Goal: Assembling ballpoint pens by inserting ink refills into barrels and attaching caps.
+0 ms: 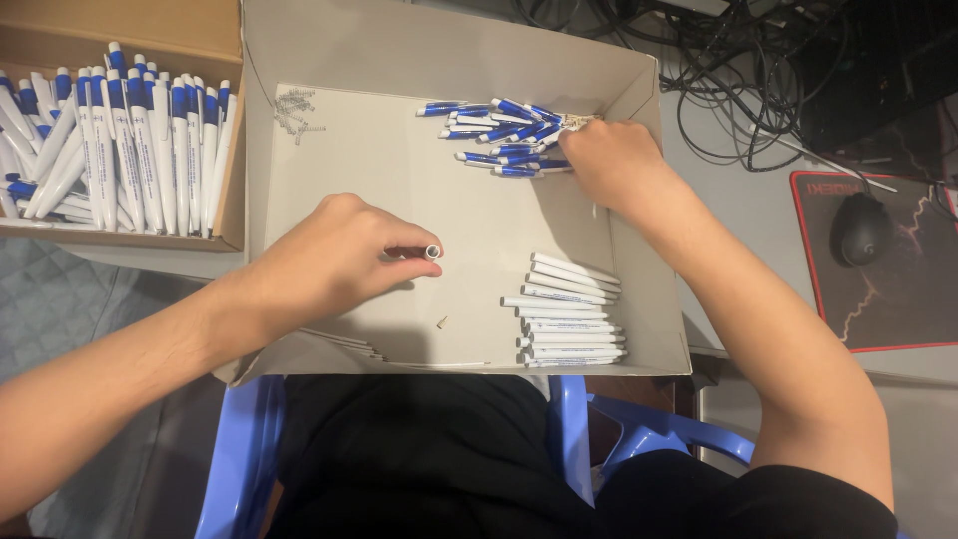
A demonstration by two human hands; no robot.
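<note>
My left hand (334, 262) is closed around a white pen barrel (432, 252) whose open end points right, above the floor of a large open cardboard box (399, 190). My right hand (611, 160) reaches into the box's far right corner, fingers down on a pile of blue and white pen tops (504, 135). A stack of white pen barrels (569, 311) lies in the near right corner. Small metal springs (295, 112) sit in a heap at the far left corner. A tiny loose part (440, 322) lies on the box floor below my left hand.
A second cardboard box (228, 190) at the left holds several assembled blue and white pens (120, 140). Thin refills (349, 344) lie at the big box's near edge. To the right are a black mouse (861, 228) on a red-edged mat, and tangled cables (738, 70). A blue plastic chair (639, 429) is below.
</note>
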